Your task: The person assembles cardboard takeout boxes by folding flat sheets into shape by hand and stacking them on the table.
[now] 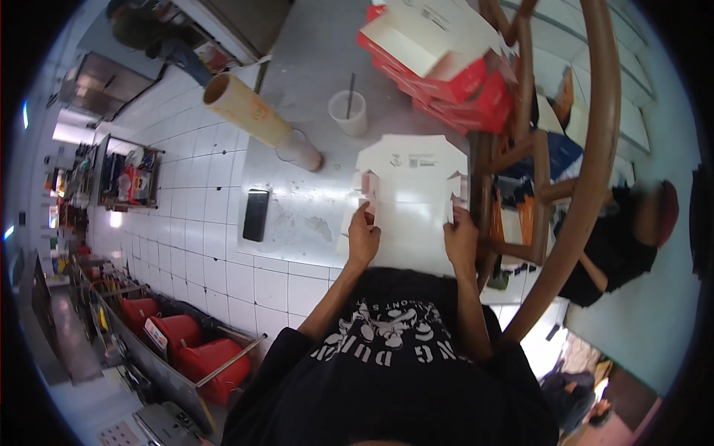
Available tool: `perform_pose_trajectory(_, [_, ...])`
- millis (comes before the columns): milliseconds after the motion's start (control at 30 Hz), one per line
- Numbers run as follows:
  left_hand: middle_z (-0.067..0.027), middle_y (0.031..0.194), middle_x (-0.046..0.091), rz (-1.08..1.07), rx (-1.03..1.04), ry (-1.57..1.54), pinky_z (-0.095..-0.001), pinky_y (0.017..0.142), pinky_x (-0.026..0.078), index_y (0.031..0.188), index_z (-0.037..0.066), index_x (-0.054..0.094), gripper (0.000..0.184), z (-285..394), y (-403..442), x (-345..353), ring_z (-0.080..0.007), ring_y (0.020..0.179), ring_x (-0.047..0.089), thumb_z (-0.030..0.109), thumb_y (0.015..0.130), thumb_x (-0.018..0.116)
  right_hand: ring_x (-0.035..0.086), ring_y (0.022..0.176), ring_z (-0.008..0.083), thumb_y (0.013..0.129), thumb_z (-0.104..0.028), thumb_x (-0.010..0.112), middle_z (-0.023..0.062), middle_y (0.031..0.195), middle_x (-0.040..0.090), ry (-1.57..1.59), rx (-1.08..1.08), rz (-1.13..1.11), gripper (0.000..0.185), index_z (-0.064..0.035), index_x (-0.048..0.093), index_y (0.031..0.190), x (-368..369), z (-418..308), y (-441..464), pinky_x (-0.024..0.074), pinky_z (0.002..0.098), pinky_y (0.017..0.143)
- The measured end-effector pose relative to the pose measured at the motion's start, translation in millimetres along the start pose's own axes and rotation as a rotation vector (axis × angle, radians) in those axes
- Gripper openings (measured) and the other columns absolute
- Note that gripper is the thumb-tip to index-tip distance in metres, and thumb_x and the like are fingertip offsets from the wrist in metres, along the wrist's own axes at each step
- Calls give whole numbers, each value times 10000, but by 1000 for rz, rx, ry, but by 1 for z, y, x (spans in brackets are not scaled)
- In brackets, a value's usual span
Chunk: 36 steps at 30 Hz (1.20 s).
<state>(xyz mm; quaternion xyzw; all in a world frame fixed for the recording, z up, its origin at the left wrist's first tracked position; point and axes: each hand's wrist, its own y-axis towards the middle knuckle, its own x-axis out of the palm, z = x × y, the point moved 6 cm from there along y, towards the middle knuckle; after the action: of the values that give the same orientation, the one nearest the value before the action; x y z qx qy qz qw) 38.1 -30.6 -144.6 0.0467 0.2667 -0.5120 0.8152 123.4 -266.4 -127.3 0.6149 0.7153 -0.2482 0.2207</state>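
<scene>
A partly folded cardboard box (pixel 409 204), white on its inner face, lies on the metal table in front of me. Its far flap is flat and carries small dark print. My left hand (pixel 364 236) pinches the box's left side flap between thumb and fingers. On the opposite edge, my right hand (pixel 461 234) grips the right side flap in the same way. Both side flaps stand partly raised, with small corner tabs bent up near the far ends. The near edge of the box reaches close to my black shirt.
Red-and-white boxes (pixel 454 82) are stacked at the table's far right. A plastic cup with a straw (pixel 348 115), a tall yellowish tube (pixel 249 111) and a black phone (pixel 256 215) stand or lie leftward. A wooden chair (pixel 539 175) borders the right; a person (pixel 621 245) is beyond it.
</scene>
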Motion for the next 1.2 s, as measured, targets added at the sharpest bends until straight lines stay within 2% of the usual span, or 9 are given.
perform_pose_trajectory(133, [-91, 845, 598, 75, 17, -110, -278, 747, 478, 1154, -18, 554, 444, 15, -2, -25, -195, 816, 584, -63, 714, 524, 609, 968, 248, 771, 14, 546, 168, 1051, 605, 288, 117, -121, 354, 16, 515, 1123, -41, -52, -4, 496, 344, 808])
perform_pose_trajectory(200, [-91, 982, 593, -90, -244, -546, -291, 811, 469, 1168, 18, 534, 435, 17, -9, -28, -186, 904, 574, -11, 736, 502, 562, 1030, 233, 754, 40, 502, 131, 1080, 557, 420, 92, -234, 347, 18, 490, 1100, -56, -71, -9, 469, 337, 853])
perform_pose_trajectory(400, [-94, 1162, 505, -251, -402, -1410, -327, 849, 458, 1189, 72, 418, 320, 82, -31, -61, -167, 1025, 524, 98, 870, 434, 475, 1159, 274, 710, 38, 545, 148, 1292, 409, 852, -180, -307, 452, -26, 428, 1142, -90, -145, -12, 368, 340, 980])
perform_pose_trajectory(467, [-85, 1138, 511, -142, -324, -1452, -327, 833, 470, 1198, 83, 406, 304, 89, -26, -75, -164, 1021, 536, 105, 902, 471, 479, 1149, 263, 791, -127, 664, 150, 1301, 423, 902, -241, -352, 446, -23, 446, 1166, -86, -145, -5, 356, 358, 991])
perform_pose_trajectory(600, [-55, 1119, 529, -228, -176, -1173, -287, 836, 490, 1244, 77, 385, 430, 98, -30, -94, -137, 1006, 565, 24, 861, 573, 518, 1046, 179, 848, -149, 642, 94, 1128, 554, 835, -203, -429, 288, -4, 542, 1075, -76, -133, 4, 379, 323, 955])
perform_pose_trajectory(767, [-55, 1049, 576, -106, -26, -1092, -245, 814, 500, 1085, -7, 554, 252, 119, -37, -125, -113, 865, 613, 25, 845, 623, 572, 942, 183, 718, 87, 679, 146, 1039, 573, 814, -96, -346, 691, 0, 321, 1304, -70, -156, 1, 489, 281, 774])
perform_pose_trajectory(900, [-64, 1067, 581, -157, 72, -1030, -240, 800, 500, 1068, -5, 560, 243, 116, -39, -129, -110, 859, 613, 16, 836, 631, 594, 793, 158, 671, 121, 678, 136, 975, 591, 768, -75, -368, 729, 18, 347, 1313, -68, -171, 7, 496, 252, 692])
perform_pose_trajectory(1100, [-114, 1215, 506, -266, -2, -1031, -334, 926, 436, 1344, 11, 325, 636, 106, -41, -115, -164, 1134, 486, 367, 878, 570, 587, 756, 140, 680, 92, 705, 93, 855, 593, 638, -156, -448, 665, 13, 398, 1265, -73, -180, 8, 481, 235, 658])
perform_pose_trajectory(1200, [-110, 1104, 570, -236, -90, -1046, -328, 864, 481, 1265, 17, 421, 517, 152, -56, -132, -169, 1017, 567, 320, 875, 573, 582, 685, 98, 724, -29, 751, 87, 836, 624, 586, -138, -347, 687, 2, 378, 1301, -74, -177, 13, 454, 202, 640])
